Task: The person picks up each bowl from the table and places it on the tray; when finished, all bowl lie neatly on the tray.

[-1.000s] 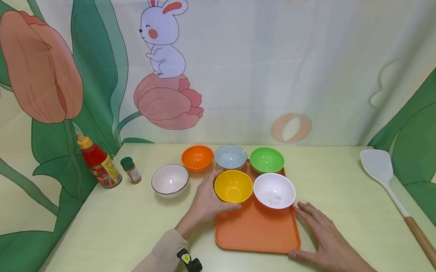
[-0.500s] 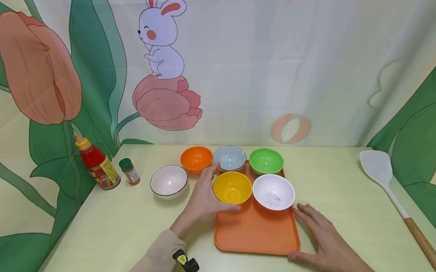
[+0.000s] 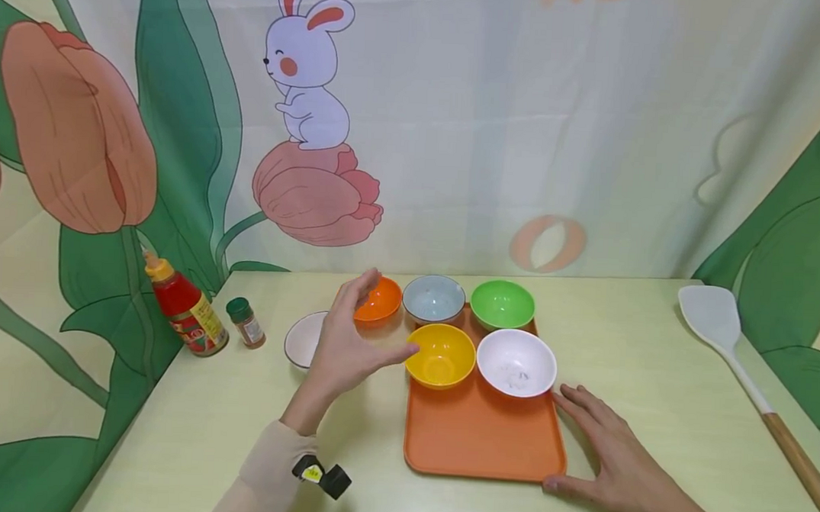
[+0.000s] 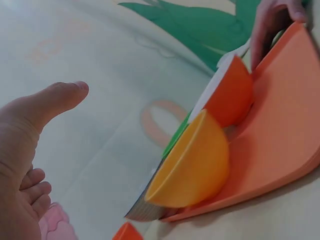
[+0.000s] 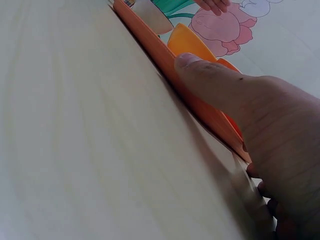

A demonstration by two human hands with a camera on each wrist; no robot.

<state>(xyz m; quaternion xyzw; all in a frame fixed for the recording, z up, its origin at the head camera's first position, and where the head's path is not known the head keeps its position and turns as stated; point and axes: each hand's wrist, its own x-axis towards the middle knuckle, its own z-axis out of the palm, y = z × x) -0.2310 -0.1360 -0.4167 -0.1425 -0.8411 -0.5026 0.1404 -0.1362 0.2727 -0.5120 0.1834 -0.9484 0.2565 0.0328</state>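
Note:
My left hand point(image 3: 348, 343) is raised just left of the yellow bowl point(image 3: 440, 356), thumb and fingers spread, holding nothing. The left wrist view shows a gap between the thumb and that bowl. The yellow bowl sits on the orange tray point(image 3: 486, 443), beside a bowl that is white inside point(image 3: 517, 361) and orange outside. At the tray's near right corner, my right hand point(image 3: 621, 464) rests with fingers extended along the edge. In the right wrist view its thumb point(image 5: 210, 80) touches the rim. A green bowl point(image 3: 502, 304) and a grey-blue bowl point(image 3: 433, 297) stand at the tray's far end.
Left of the tray are an orange bowl point(image 3: 380, 300) and a dark-rimmed white bowl point(image 3: 303, 341), both partly behind my left hand. Farther left stand a green-capped spice jar point(image 3: 246, 323) and a red sauce bottle point(image 3: 186, 307). A wooden-handled white spatula point(image 3: 711, 311) lies far right.
My left hand has let go of the yellow bowl and moved up and left, away from it. The bowls and my right hand have stayed in place.

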